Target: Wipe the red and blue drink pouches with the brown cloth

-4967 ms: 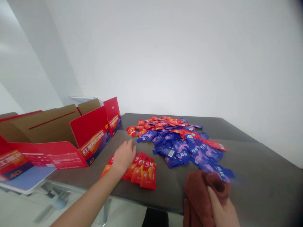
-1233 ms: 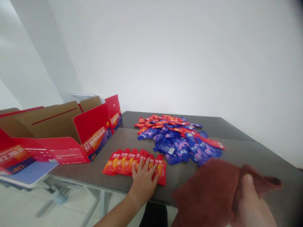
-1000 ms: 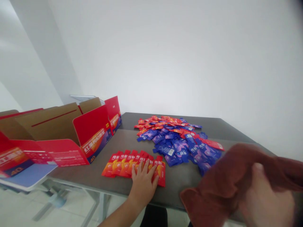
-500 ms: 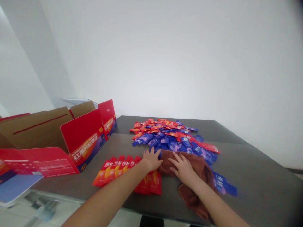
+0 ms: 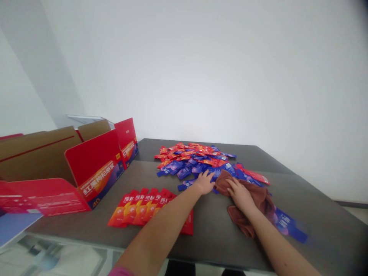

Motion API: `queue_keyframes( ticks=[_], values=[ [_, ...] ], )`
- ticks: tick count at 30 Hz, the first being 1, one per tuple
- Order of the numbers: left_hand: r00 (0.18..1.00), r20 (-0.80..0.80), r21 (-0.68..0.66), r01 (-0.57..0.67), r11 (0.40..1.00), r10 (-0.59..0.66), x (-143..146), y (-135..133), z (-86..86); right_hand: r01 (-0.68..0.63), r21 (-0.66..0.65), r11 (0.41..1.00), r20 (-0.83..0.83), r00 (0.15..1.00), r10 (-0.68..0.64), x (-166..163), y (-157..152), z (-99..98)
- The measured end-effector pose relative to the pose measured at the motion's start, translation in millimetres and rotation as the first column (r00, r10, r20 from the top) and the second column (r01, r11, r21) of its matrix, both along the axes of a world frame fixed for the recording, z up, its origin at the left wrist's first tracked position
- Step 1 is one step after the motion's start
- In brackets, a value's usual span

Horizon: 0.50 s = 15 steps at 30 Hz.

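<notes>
A brown cloth lies crumpled on the dark grey table, partly over a pile of blue and red sachets. My right hand rests flat on the cloth with its fingers spread. My left hand reaches into the near edge of the pile, fingers apart, touching blue sachets just left of the cloth. A neat row of red sachets lies at the front left, partly hidden by my left forearm.
An open red cardboard box with brown inner flaps stands at the left edge of the table. A loose blue sachet lies right of the cloth. A white wall rises behind the table.
My right hand brought the cloth down from the air onto the pile and pressed it there. My left hand left the red row and went forward to the pile. Both hands slid farther away.
</notes>
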<state>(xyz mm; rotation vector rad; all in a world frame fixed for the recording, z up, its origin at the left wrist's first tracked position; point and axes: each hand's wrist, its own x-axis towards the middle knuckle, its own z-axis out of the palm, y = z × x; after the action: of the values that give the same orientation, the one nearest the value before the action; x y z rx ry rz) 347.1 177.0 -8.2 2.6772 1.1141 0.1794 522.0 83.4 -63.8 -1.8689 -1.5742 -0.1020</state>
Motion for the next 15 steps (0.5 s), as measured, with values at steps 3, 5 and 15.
queue_keyframes(
  ticks=[3, 5, 15],
  values=[
    [0.999, -0.028, 0.019, -0.014, 1.000, 0.015, -21, 0, 8.9, 0.092, 0.113, 0.989, -0.125, 0.989, -0.078, 9, -4, 11.7],
    [0.993, -0.081, 0.024, -0.084, 0.996, 0.086, -40, -2, 9.8, 0.189, 0.204, 0.961, -0.216, 0.966, -0.144, 11, -10, 25.5],
    [0.983, -0.131, 0.073, -0.120, 0.990, 0.128, -42, -28, 2.0, 0.258, 0.480, 0.838, -0.370, 0.926, -0.073, -51, -69, 92.2]
  ],
)
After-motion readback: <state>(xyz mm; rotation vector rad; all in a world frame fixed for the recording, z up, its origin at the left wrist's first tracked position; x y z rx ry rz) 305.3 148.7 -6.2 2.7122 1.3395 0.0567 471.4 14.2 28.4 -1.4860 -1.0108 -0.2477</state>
